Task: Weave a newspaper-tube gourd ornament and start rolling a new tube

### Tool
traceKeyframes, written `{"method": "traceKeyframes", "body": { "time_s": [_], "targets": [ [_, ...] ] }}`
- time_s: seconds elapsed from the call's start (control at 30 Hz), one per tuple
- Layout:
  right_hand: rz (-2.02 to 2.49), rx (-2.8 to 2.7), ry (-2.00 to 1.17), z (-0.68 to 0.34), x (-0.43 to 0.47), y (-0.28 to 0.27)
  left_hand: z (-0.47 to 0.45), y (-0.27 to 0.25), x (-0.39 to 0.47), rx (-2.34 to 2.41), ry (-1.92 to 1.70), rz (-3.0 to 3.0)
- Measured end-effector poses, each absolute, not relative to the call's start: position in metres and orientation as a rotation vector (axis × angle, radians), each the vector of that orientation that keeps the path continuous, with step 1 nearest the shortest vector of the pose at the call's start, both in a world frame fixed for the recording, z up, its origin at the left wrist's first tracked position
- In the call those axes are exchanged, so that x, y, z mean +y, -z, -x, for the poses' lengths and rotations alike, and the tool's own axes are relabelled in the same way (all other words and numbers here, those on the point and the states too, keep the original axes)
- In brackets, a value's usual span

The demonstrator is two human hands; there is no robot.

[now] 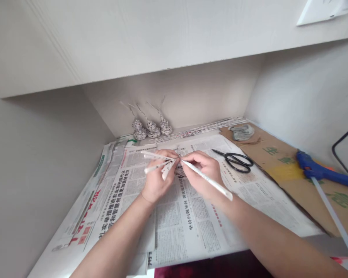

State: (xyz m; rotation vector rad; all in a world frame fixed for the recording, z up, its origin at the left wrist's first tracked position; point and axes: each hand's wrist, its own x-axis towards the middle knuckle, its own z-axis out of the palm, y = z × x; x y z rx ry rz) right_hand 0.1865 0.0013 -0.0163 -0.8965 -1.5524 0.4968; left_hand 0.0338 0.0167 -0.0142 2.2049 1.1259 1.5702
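Near the middle of the newspaper, my left hand (156, 183) is closed on a small woven paper piece (179, 171), mostly hidden between my hands. Several white rolled paper tubes (156, 167) fan out from it to the left, across my left fingers. My right hand (205, 170) pinches another rolled paper tube (210, 181), which slants down to the right over the palm. The fingertips of both hands meet at the top of the woven piece. Black-handled scissors (238, 161) lie just right of my right hand, their blades pointing back left.
Newspaper (174, 239) covers the table. Three gourd-shaped woven paper pieces (153, 130) stand by the back wall, beside long paper tubes (203, 129). At right, cardboard (281, 170) carries a grey cloth-like bundle (242, 132) and a blue glue gun (319, 170). A cabinet panel (162, 38) overhangs.
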Motion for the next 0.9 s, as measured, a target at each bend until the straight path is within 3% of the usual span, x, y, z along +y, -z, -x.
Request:
{"method": "traceKeyframes", "body": {
  "time_s": [0.37, 0.9],
  "targets": [
    [1.109, -1.452, -0.790, -0.189, 0.018, 0.029, -0.036, 0.018, 0.022, 1.246, -1.377, -1.701],
    [1.133, -1.661, -0.652, -0.197, 0.020, 0.021, -0.037, 0.021, 0.029, 1.051, -1.310, -1.346]
  ]
}}
